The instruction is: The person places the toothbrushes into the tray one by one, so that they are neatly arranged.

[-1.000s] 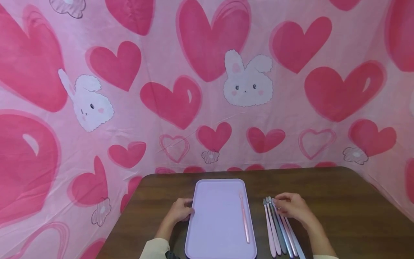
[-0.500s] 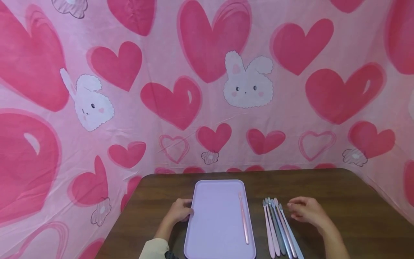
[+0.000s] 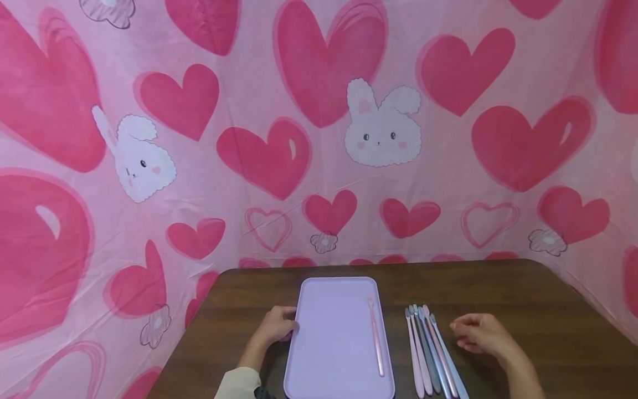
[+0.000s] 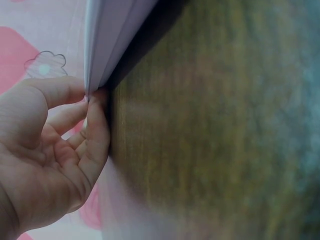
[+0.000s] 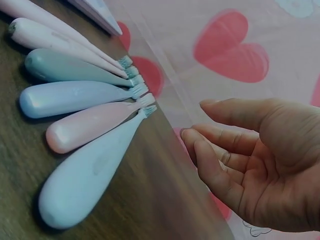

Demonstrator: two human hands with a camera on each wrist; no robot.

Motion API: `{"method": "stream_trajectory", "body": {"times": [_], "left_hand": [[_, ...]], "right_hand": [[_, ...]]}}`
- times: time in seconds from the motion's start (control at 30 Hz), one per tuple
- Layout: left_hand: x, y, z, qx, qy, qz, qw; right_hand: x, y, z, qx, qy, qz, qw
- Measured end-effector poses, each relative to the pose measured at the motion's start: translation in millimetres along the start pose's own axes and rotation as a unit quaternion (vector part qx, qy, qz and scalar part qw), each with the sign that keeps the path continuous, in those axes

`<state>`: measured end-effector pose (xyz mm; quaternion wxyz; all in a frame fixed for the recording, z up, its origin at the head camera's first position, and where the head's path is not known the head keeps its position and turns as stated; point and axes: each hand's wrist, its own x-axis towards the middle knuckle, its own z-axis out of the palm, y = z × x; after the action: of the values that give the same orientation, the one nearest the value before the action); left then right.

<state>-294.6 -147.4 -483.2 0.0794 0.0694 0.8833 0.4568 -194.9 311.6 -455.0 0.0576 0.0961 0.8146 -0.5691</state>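
Right hand [image 3: 480,334] has come off the toothbrush row [image 3: 432,352] — now just beside it, fingers loose, empty. Left hand [image 3: 276,326] stays pinching the tray [image 3: 334,332] edge. One pink toothbrush [image 3: 376,336] lies in the tray — next pick not started.

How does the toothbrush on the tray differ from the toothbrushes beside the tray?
The pink toothbrush lies alone on the lilac tray; the row of toothbrushes lies on the table. It is single; they touch in mixed colours, fanned out. All point bristles away from the person.
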Motion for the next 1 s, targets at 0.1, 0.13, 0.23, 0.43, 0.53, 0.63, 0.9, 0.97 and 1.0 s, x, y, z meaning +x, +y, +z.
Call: {"method": "stream_trajectory", "body": {"times": [0.1,0.13,0.23,0.43,0.53,0.63,0.9,0.97,1.0], "left_hand": [[1.1,-0.6,0.7,0.003,-0.002,0.002,1.0],[1.6,-0.4,0.9,0.003,-0.002,0.002,1.0],[3.6,0.9,1.2,0.004,-0.001,0.006,1.0],[6.1,2.9,0.5,0.005,0.001,0.004,1.0],[6.2,2.2,-0.1,0.004,-0.001,0.004,1.0],[5.6,1.1,-0.5,0.002,-0.003,0.009,1.0],[3.8,-1.1,1.2,-0.01,-0.006,0.011,0.9999],[2.8,-1.4,1.3,-0.007,-0.006,0.011,0.9999],[2.5,-1.7,1.2,-0.006,-0.005,0.012,0.9999]], "right_hand": [[0.7,3.5,1.3,0.0,0.001,0.008,1.0],[1.1,4.2,1.3,0.001,0.001,0.01,1.0],[3.2,5.4,0.4,0.001,0.002,0.013,1.0],[5.6,3.8,-1.3,-0.004,0.004,0.015,1.0],[5.3,3.6,0.0,-0.01,0.009,0.023,1.0],[6.2,5.1,2.3,-0.018,0.012,0.025,0.999],[9.4,11.2,13.3,-0.045,0.028,0.022,0.998],[10.3,11.2,16.1,-0.054,0.036,0.025,0.998],[10.6,11.2,17.5,-0.058,0.039,0.026,0.997]]}}
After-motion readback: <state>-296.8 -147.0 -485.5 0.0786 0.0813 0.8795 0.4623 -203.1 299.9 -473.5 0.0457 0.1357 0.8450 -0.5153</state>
